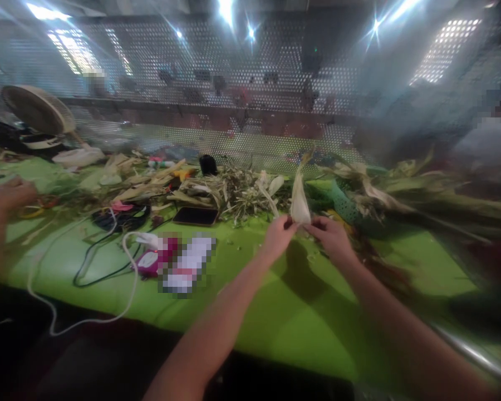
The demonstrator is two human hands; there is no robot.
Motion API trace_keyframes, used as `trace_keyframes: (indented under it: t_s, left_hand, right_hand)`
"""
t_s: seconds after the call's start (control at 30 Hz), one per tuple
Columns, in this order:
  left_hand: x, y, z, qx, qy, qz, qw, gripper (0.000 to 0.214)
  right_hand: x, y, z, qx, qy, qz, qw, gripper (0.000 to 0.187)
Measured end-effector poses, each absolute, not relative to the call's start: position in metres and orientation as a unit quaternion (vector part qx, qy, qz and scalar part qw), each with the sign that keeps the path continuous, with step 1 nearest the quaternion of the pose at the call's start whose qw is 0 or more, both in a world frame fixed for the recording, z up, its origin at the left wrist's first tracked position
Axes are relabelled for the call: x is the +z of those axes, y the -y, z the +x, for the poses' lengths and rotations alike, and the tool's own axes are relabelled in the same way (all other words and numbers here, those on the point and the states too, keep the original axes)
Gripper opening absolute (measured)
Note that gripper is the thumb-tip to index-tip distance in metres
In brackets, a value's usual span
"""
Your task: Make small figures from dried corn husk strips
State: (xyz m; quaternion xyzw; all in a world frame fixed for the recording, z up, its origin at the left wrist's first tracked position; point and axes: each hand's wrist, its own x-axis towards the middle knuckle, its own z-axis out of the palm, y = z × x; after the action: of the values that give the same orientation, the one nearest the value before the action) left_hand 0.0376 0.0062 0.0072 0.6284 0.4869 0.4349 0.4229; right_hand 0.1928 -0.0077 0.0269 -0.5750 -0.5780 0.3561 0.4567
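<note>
A pale corn husk (300, 203) stands upright between my two hands, its narrow dried tip pointing up. My left hand (280, 233) pinches its lower left edge. On the lower right edge, the fingers of my right hand (329, 234) are closed as well. Both hands hover over the green tabletop (271, 317), where their shadow falls. Behind them lies a heap of dried husk strips and stalks (242, 192). A green perforated basket (344, 201) with husks in and around it sits just beyond my right hand.
A dark phone (196, 216) lies left of my hands. Nearer are a magenta power strip (156, 259) and a white cable (127, 301) hanging over the table's front edge. A fan (39, 108) stands at the back left. Another person's hand (12, 195) is at the left.
</note>
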Motion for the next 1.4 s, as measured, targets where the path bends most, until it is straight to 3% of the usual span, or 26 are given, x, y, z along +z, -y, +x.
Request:
trace_keyframes:
  t_s: [0.2,0.47,0.6,0.73,0.97,1.17,1.27,1.4]
  left_hand:
    - [0.006,-0.011,0.033,0.433,-0.465,0.653,0.413,0.017]
    - [0.002,-0.010,0.036,0.392,-0.498,0.719,0.285,0.013]
    - [0.005,-0.007,0.038,0.408,-0.497,0.715,0.274,0.017]
    - [0.009,0.001,0.042,0.428,-0.464,0.709,0.314,0.020]
    - [0.041,0.006,0.019,0.556,-0.346,0.593,0.468,0.018]
    - [0.073,-0.004,-0.043,0.814,-0.331,0.376,0.294,0.016]
    - [0.080,-0.005,-0.068,0.837,-0.395,0.305,0.223,0.010]
    - [0.068,-0.011,-0.065,0.797,-0.461,0.313,0.235,0.032]
  right_hand:
    - [0.024,0.005,0.195,0.329,0.621,-0.560,0.439,0.033]
    - [0.010,0.001,0.199,0.262,0.674,-0.559,0.405,0.026]
    - [0.010,0.002,0.199,0.232,0.683,-0.579,0.380,0.025]
    - [0.009,0.002,0.195,0.200,0.676,-0.599,0.380,0.021]
    - [0.006,-0.010,0.209,0.316,0.582,-0.620,0.421,0.026]
    - [0.006,-0.023,0.219,0.331,0.497,-0.666,0.448,0.027]
    - [0.007,-0.026,0.221,0.337,0.482,-0.667,0.457,0.028]
    - [0.011,-0.023,0.220,0.345,0.475,-0.659,0.469,0.036]
